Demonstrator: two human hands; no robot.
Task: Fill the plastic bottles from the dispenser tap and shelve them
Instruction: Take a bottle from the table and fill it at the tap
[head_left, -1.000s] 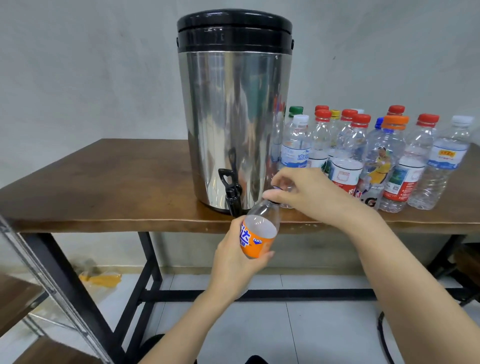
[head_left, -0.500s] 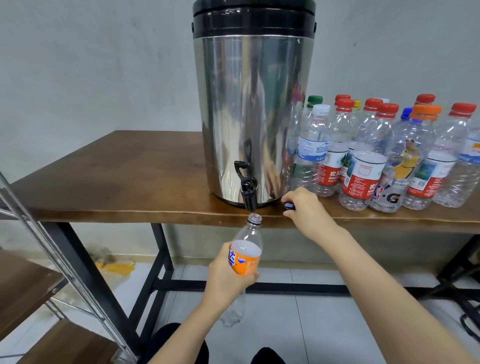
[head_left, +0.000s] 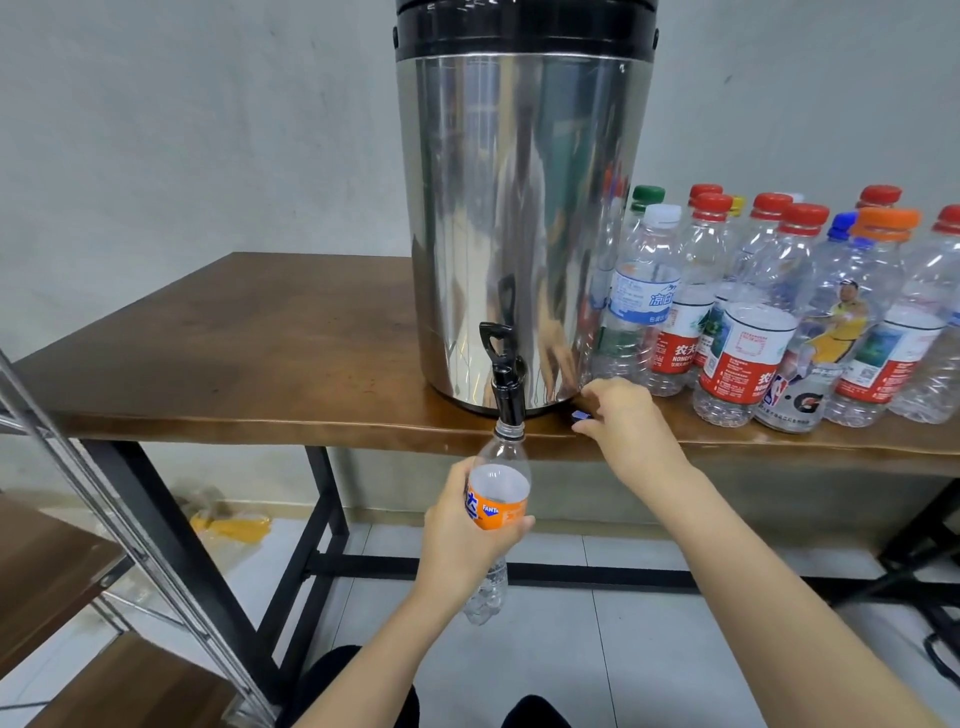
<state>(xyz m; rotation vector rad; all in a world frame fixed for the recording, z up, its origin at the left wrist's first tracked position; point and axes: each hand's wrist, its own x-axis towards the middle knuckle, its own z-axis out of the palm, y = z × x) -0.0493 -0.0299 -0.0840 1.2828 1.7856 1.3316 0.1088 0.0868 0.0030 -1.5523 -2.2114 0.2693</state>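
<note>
Head view, the only one. Step in hand: getting the open bottle lined up under the tap.

The left hand has its grip wrapped round the orange-label bottle at the label, clamped. The bottle is upright, out in front of the bench and below its edge. Its mouth is right under the tap of the steel dispenser; touching or just short, cannot tell. The bottle looks empty and no flow is visible.

To do it well: centre the mouth on the spout, hold the bottle vertical, and squeeze firmer as the weight comes on. Use the other hand for the tap lever and shut off before the neck fills.

The right hand has a narrow grip, thumb and fingertips pinching a small blue cap on the bench's front edge, just beside the dispenser base.

Capped empty bottles crowd the bench to the right of the dispenser. The shelf rack stands at far left, lower down.
</note>
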